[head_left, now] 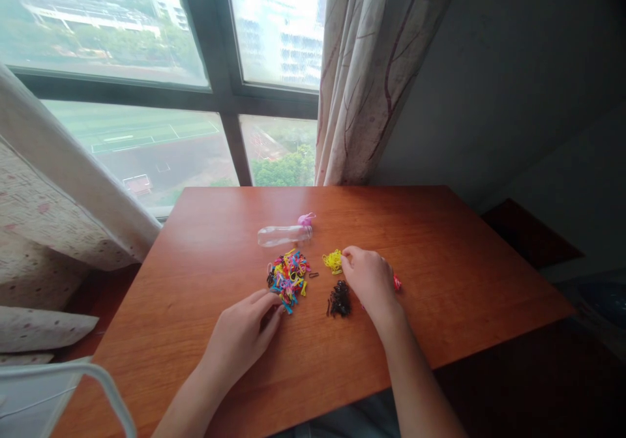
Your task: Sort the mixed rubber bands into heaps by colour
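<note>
A pile of mixed-colour small hair ties (288,274) lies on the wooden table (195,334). My left hand (247,327) rests at its near left edge, thumb and fingers drawn together against the pile; what is between them cannot be made out. Over to the right, my right hand (369,278) has its fingertips pinched at the edge of a small heap of yellow hair ties (332,261). Whatever that pinch holds is hidden. Just below sits a heap of black hair ties (339,299). Red hair ties (396,283) show partly behind my right hand.
Behind the piles, a clear plastic bottle (283,235) lies on its side, beside a pink cap (306,219) with a loop. A single dark hair tie (313,274) lies between the piles. The window and curtain (352,99) border the table's far edge. A white curved frame (105,379) stands lower left.
</note>
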Motion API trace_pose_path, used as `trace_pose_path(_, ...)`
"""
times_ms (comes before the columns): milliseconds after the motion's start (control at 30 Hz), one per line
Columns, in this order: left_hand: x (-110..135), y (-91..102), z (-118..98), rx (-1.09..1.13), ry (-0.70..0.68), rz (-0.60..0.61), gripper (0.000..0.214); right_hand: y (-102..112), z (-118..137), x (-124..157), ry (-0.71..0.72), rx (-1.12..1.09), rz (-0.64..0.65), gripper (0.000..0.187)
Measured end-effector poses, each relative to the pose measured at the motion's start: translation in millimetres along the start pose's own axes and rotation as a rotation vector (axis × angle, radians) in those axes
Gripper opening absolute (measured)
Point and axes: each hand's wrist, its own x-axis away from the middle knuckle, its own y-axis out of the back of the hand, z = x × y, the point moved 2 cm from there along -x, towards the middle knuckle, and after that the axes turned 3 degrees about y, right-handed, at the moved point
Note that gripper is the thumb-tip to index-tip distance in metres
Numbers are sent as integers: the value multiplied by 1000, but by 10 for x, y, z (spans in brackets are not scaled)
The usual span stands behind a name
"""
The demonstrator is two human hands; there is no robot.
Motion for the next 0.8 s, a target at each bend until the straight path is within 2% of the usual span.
trace_pose_path(133,-5,13,-13,14,-9,-20,18,30,86,78,62,-16,-8,23)
trace_pose_path(333,-10,4,2,-7,-12,-2,20,-37,373,141,275,24,124,19)
trace_pose_path(600,-2,-8,12,3,-2,17,19,-118,495,66,299,39,165,19)
trace_pose_path(700,-6,-8,13,0,3,17,19,-80,429,88,270,25,150,19)
trace_pose_path(800,-4,-9,15,-1,7,17,19,-27,251,169,214,5,115,20)
